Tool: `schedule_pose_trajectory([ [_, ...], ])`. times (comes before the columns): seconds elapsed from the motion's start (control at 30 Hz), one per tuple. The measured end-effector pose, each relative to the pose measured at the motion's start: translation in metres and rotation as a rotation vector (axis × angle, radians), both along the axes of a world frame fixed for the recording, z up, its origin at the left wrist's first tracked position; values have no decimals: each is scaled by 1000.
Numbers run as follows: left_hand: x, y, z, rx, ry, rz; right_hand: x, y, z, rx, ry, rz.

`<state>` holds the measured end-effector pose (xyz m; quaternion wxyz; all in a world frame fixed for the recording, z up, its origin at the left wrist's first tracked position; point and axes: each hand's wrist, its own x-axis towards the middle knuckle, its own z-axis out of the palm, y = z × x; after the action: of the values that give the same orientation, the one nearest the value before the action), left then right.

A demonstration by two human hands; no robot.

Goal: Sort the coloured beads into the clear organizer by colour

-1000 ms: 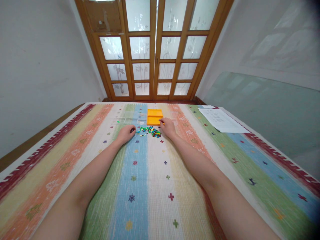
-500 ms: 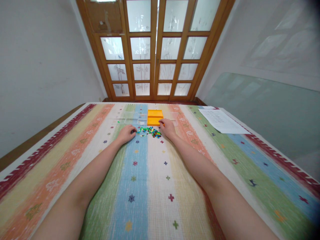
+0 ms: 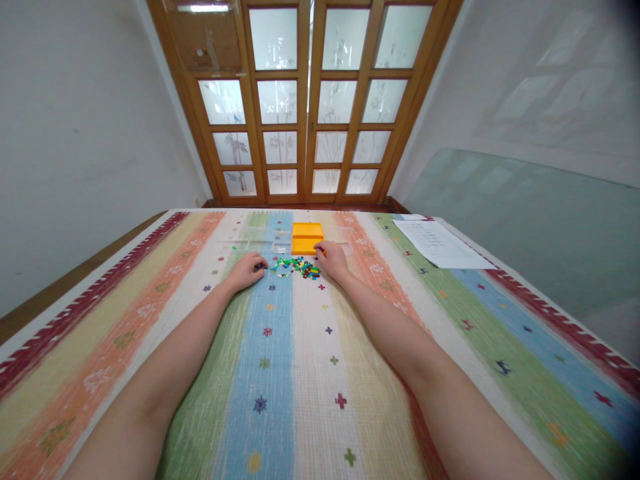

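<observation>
A pile of small toy bricks [image 3: 299,267] in green, blue, yellow and dark colours lies on the striped tablecloth between my hands. At the pile's left edge is my left hand [image 3: 247,270], its fingers curled inward. My right hand [image 3: 332,259] is at the front right corner of an open yellow box [image 3: 307,247], thumb and fingers drawn together near the rim. Whatever either hand pinches is too small or hidden to make out. Behind the pile, the yellow box stands with its raised back part away from me.
Clear plastic trays flank the box: a left tray [image 3: 260,241] and a right tray [image 3: 345,241]. One green piece [image 3: 234,248] sits by the left tray. Printed paper sheets [image 3: 440,245] lie at the far right. Glass-paned wooden doors [image 3: 307,127] stand beyond the table.
The whole view has shifted slightly as my head moved. My left hand has drawn a little to the left, away from the pile. My right hand stays by the box corner.
</observation>
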<state>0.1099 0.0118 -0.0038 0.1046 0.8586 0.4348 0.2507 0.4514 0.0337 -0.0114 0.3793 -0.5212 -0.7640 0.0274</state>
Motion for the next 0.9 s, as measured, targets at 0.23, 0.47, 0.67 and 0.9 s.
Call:
schedule_pose_trajectory([
  [0.23, 9, -4, 0, 24, 23, 48, -1, -1, 1, -15, 7, -1],
  [0.47, 23, -10, 1, 37, 44, -19, -1, -1, 1, -16, 11, 7],
  [0.67, 26, -11, 0, 52, 39, 53, -1, -1, -1, -8, 10, 19],
  [0.9, 27, -11, -2, 55, 36, 25, 0, 0, -1, -11, 5, 21],
])
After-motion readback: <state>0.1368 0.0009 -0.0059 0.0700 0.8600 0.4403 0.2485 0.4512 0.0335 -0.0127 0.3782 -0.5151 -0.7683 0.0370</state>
